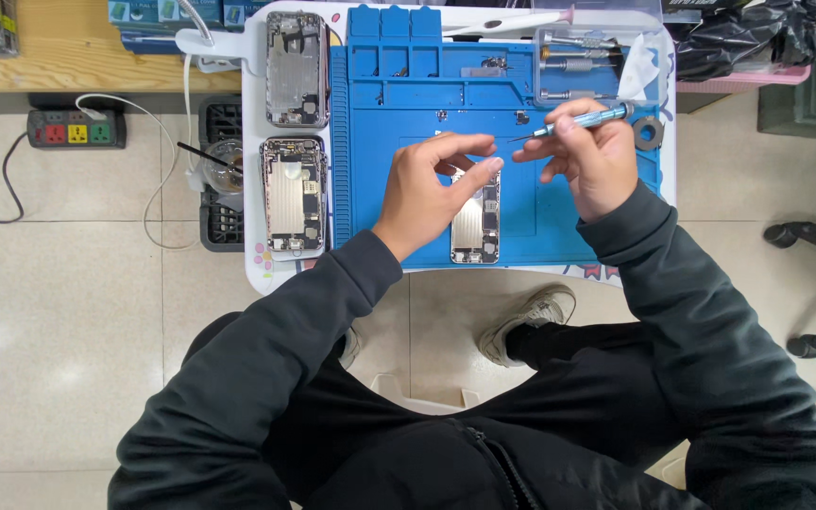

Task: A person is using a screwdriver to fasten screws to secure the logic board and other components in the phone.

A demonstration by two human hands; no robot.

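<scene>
1. The small white surface stands over a tiled floor, with the person's knees and shoes below its near edge.
2. A blue work mat covers most of the surface, with moulded trays along its far side.
3. Two opened phone shells lie to the left of the mat: the far phone shell and the near phone shell, one behind the other.
4. A third opened phone lies on the mat near its front edge, partly under both hands.
5. The left hand hovers over that phone, thumb and forefinger pinched nearly together; whether they hold a small part I cannot tell.
6. The right hand is clamped on a slim screwdriver, whose tip points left toward the left fingertips.
7. A power strip sits on the floor at left.
</scene>
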